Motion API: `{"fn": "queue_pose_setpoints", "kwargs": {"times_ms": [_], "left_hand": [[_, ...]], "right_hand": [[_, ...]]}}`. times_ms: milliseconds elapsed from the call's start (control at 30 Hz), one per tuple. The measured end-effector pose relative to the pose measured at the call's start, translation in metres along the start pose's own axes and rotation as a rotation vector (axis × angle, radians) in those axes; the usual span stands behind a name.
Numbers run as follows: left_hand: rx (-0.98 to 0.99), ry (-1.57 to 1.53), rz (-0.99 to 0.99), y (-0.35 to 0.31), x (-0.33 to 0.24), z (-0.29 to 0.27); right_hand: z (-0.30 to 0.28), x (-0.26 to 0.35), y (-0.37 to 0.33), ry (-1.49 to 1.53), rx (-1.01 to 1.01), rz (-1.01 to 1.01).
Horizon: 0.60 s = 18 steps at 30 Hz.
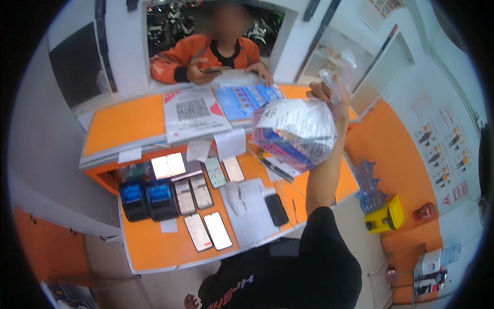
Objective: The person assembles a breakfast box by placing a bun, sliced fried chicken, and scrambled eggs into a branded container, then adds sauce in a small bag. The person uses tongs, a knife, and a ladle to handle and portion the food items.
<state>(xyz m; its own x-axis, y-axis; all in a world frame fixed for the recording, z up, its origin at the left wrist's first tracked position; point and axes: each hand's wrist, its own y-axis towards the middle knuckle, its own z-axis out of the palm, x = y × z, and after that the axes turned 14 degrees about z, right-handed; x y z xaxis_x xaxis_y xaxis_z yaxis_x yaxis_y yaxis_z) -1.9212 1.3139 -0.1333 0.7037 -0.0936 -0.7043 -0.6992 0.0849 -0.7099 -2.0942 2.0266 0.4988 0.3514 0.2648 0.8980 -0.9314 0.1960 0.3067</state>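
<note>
My right hand (333,97) is raised at the far right of the counter, closed on the gathered top of a clear plastic bag (296,129). Through the film show pink and blue packages and a white printed sheet; what the packages contain is hidden. The bag hangs beside my forearm, above the orange desk. At the lower edge, a small part of my left hand (192,301) shows next to my black shirt, low and away from the desk. Its fingers are too cut off to read.
Across the counter a person in an orange jacket (190,49) holds a phone. On the desk (149,252) are two black printers (160,198), several phones (216,232), papers (249,221) and a pen (295,210). Water jugs (368,185) and a yellow bin (388,215) stand at right.
</note>
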Motion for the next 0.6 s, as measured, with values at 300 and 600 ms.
{"fn": "queue_pose_setpoints", "kwargs": {"times_ms": [300,600], "left_hand": [[-0.135,-0.046,-0.05,-0.001,-0.004,0.027],[-0.378,-0.235,-0.108,-0.118,0.107,0.021]], "right_hand": [[-0.093,-0.035,0.177,-0.513,-0.182,0.138],[-0.165,-0.103,0.236,-0.898,-0.625,0.131]]}}
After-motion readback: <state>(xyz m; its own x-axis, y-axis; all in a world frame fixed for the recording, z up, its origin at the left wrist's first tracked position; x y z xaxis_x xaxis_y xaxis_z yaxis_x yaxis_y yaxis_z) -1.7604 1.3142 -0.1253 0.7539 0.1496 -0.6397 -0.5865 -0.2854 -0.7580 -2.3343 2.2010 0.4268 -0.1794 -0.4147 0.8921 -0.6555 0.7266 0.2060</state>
